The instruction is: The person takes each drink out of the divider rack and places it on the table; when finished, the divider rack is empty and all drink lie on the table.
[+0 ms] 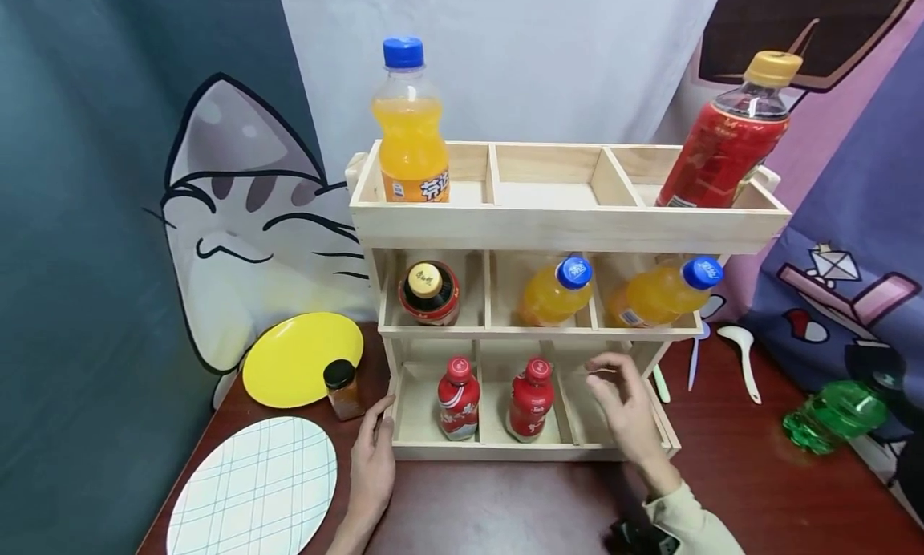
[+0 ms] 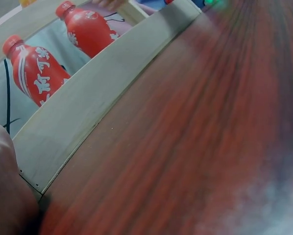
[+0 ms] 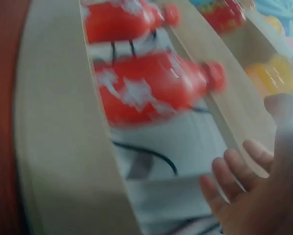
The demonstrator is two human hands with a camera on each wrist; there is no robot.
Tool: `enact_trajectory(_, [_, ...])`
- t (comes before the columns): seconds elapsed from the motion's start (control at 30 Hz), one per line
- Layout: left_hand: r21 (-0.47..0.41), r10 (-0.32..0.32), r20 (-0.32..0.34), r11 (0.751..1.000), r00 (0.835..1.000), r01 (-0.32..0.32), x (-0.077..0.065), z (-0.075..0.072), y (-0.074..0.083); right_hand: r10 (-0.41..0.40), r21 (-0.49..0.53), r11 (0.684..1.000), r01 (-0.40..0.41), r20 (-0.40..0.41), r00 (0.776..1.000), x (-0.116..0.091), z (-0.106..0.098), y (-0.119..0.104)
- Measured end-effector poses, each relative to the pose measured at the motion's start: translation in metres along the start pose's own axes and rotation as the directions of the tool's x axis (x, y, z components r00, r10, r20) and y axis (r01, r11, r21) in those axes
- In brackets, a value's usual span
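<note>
A three-tier wooden shelf (image 1: 570, 228) stands on the table. My left hand (image 1: 372, 463) rests against the left side of its bottom tier, fingers extended along the edge. The right hand (image 1: 626, 415) hovers over the bottom-right compartment, fingers loosely bent and nothing between them. In the bottom tier, one red bottle (image 1: 459, 401) stands in the left compartment and another red bottle (image 1: 531, 403) in the middle one. Above them, the middle tier holds a dark, gold-capped bottle (image 1: 429, 294) and two orange drink bottles (image 1: 556, 293), leaning in their compartments.
On top are an orange soda bottle (image 1: 411, 130) and a tilted red-labelled bottle (image 1: 729, 138). A yellow plate (image 1: 299, 358), a checked plate (image 1: 253, 491) and a small jar (image 1: 343, 390) lie left. To the right are a white spoon (image 1: 743, 358) and a green bottle (image 1: 833, 415).
</note>
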State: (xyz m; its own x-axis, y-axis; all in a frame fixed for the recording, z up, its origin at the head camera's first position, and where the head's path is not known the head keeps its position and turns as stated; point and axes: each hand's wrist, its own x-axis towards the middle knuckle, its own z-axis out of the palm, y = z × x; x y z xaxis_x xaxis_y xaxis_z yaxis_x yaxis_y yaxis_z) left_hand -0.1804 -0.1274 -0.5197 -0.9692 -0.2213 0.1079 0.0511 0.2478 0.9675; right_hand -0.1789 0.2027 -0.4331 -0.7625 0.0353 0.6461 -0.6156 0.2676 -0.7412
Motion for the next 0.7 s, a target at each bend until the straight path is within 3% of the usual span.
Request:
enact_trajectory(0.1, [0.008, 0.017, -0.003, 1.000, 1.000, -0.017, -0.001, 0.001, -0.001, 0.080, 0.042, 0.995, -0.086, 0.125, 0.989, -0.001, 0.017, 0.003])
enact_trajectory(0.2, [0.016, 0.031, -0.015, 0.999, 0.999, -0.031, -0.001, 0.001, -0.002, 0.187, 0.010, 0.981, -0.193, 0.210, 0.960, -0.004, 0.030, 0.008])
enact_trajectory(0.4, [0.022, 0.022, -0.028, 1.000, 0.999, -0.022, -0.003, 0.004, -0.002, 0.428, -0.089, 0.903, -0.420, 0.274, 0.861, -0.007, 0.053, 0.011])
enact_trajectory(0.47, [0.028, 0.018, -0.026, 0.999, 0.999, -0.018, -0.005, 0.004, -0.003, 0.427, -0.079, 0.903, -0.422, 0.270, 0.863, -0.011, 0.060, 0.016])
enact_trajectory(0.6, [0.032, 0.034, -0.018, 0.999, 0.999, -0.034, -0.005, 0.004, -0.003, 0.388, -0.090, 0.921, -0.378, 0.240, 0.890, -0.018, 0.066, 0.027])
enact_trajectory(0.7, [0.028, 0.056, -0.011, 0.998, 0.998, -0.055, -0.001, 0.004, -0.002, 0.399, -0.096, 0.917, -0.388, 0.235, 0.886, -0.017, 0.065, 0.031])
